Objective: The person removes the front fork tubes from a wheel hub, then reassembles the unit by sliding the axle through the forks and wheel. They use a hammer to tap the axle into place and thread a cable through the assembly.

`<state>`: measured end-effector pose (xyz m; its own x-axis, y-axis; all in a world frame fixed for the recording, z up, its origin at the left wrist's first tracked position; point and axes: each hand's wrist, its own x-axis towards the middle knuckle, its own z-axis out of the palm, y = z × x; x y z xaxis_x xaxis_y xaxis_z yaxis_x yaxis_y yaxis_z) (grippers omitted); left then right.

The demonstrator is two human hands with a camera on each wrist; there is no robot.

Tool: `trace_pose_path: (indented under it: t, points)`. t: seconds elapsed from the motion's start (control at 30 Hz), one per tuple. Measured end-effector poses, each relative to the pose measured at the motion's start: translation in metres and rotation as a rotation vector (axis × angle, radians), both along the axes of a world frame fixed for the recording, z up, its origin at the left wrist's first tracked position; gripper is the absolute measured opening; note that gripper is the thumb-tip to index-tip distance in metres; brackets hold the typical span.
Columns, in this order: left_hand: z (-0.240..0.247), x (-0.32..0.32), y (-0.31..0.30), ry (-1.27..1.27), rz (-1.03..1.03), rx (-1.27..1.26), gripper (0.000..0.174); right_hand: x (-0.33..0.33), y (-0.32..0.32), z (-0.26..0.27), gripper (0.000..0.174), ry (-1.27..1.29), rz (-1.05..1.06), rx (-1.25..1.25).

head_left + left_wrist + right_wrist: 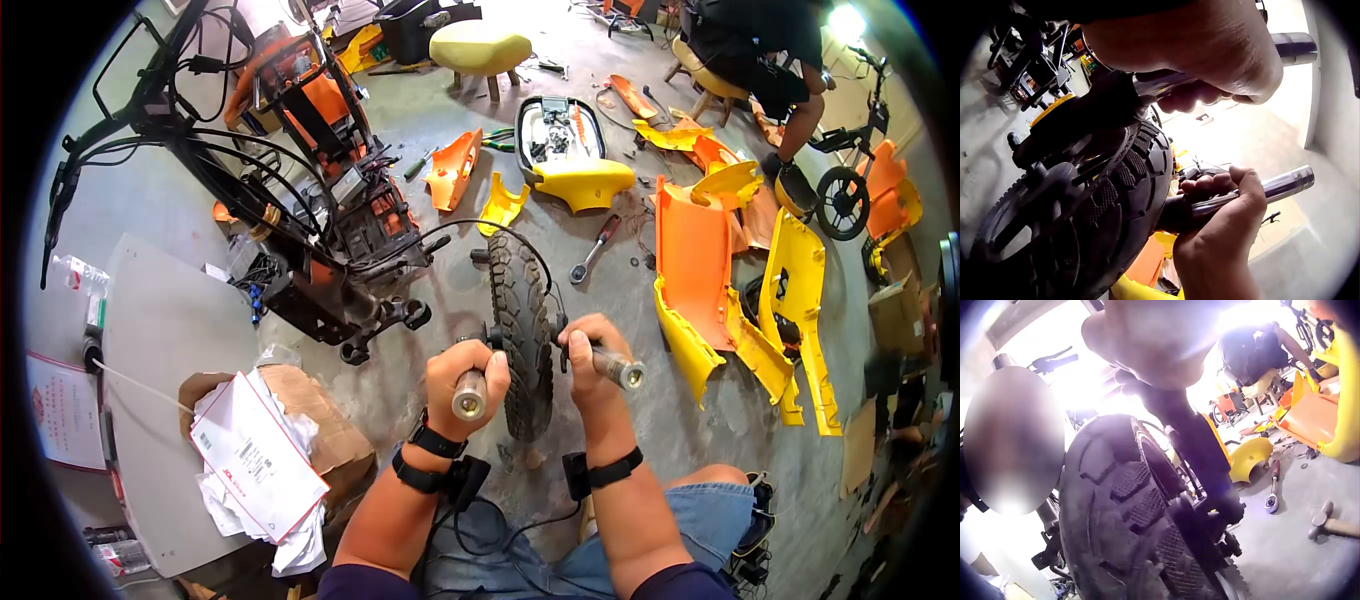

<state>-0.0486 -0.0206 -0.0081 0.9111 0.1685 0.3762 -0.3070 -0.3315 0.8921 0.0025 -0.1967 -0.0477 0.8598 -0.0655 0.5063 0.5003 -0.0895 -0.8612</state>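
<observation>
Both my hands grip the metal fork tubes that rise from a wheel with a knobby black tire (pixel 525 350). My left hand (pixel 455 372) wraps the left fork tube (pixel 468 402), whose round end points at me. Around the right fork tube (pixel 630 375) curl the fingers of my right hand (pixel 592 352). The wheel stands upright between my forearms. In the left wrist view the chrome of the lower tube (pixel 1291 185) shines beyond my fingers, and the tire (pixel 1138 181) fills the middle. The right wrist view shows the tread (pixel 1125 506) and a dark fork leg (pixel 1200 450).
A stripped scooter frame (pixel 290 290) with handlebars stands left. Before it sits a cardboard box (pixel 325 415) with papers (pixel 255 455). Orange and yellow panels (pixel 690 270) lie right, a ratchet (pixel 597 248) ahead. A hammer (pixel 1329 524) shows nearby. Another person (pixel 760 50) bends over behind.
</observation>
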Motion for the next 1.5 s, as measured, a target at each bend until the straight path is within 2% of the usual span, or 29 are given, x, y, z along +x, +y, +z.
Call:
trace_pose_path:
  t: [0.13, 0.3, 0.5, 0.53, 0.57, 0.63, 0.7, 0.77, 0.8, 0.97, 1.03, 1.13, 1.23, 1.27, 1.3, 1.37, 1.4, 1.43, 1.5]
  points:
    - [-0.001, -0.004, -0.003, -0.004, -0.034, 0.002, 0.020, -0.003, 0.001, -0.013, 0.018, -0.091, -0.058, 0.079]
    - [-0.004, -0.005, -0.009, -0.104, -0.075, -0.014, 0.016, 0.004, -0.004, -0.014, 0.018, -0.108, -0.008, 0.102]
    - [0.027, -0.004, -0.017, 0.086, -0.199, 0.061, 0.013, 0.003, -0.019, -0.001, 0.016, -0.014, -0.006, -0.006]
    - [0.026, -0.006, -0.018, 0.110, -0.171, 0.102, 0.015, -0.004, -0.024, 0.006, 0.017, 0.111, 0.041, -0.003]
    - [0.028, -0.008, -0.020, 0.137, -0.146, 0.140, 0.017, -0.009, -0.027, 0.013, 0.017, 0.129, 0.040, -0.010]
    - [0.034, -0.005, -0.023, 0.129, -0.142, 0.141, 0.016, -0.014, -0.033, 0.032, 0.021, 0.285, 0.005, -0.236]
    - [0.038, -0.003, -0.025, 0.166, -0.041, 0.085, 0.020, -0.016, -0.041, 0.053, 0.021, 0.344, 0.031, -0.264]
    - [0.042, -0.004, -0.027, 0.189, -0.021, 0.075, 0.020, -0.017, -0.049, 0.076, 0.017, 0.492, 0.209, -0.179]
    - [0.043, -0.006, -0.029, 0.186, -0.005, 0.083, 0.020, -0.016, -0.054, 0.077, 0.014, 0.514, 0.248, -0.242]
    - [0.051, -0.024, -0.050, 0.272, 0.011, 0.113, 0.019, -0.026, -0.066, 0.086, 0.013, 0.625, 0.200, -0.337]
    - [0.058, -0.032, -0.054, 0.314, -0.009, 0.129, 0.019, -0.033, -0.068, 0.091, 0.015, 0.762, 0.120, -0.295]
    - [0.066, -0.049, -0.057, 0.367, -0.033, 0.134, 0.020, -0.050, -0.079, 0.094, 0.018, 0.819, 0.167, -0.305]
    - [0.079, -0.070, -0.068, 0.482, 0.111, 0.106, 0.013, -0.073, -0.084, 0.093, 0.018, 0.858, 0.198, -0.278]
    - [0.077, -0.083, -0.068, 0.520, 0.117, 0.176, 0.023, -0.081, -0.086, 0.093, 0.017, 0.862, 0.207, -0.288]
    - [0.086, -0.090, -0.072, 0.529, 0.119, 0.182, 0.023, -0.087, -0.087, 0.095, 0.017, 0.862, 0.215, -0.298]
    - [0.105, -0.097, -0.080, 0.617, 0.320, 0.110, 0.047, -0.091, -0.089, 0.099, 0.017, 0.837, 0.248, -0.294]
    - [0.091, -0.119, -0.075, 0.693, 0.279, 0.147, 0.055, -0.093, -0.090, 0.101, 0.017, 0.809, 0.281, -0.296]
    - [0.089, -0.128, -0.069, 0.695, 0.277, 0.152, 0.055, -0.095, -0.092, 0.102, 0.017, 0.812, 0.280, -0.291]
    - [0.093, -0.140, -0.058, 1.152, 0.508, -1.020, 0.046, -0.100, -0.098, 0.103, 0.020, 0.812, 0.337, -0.354]
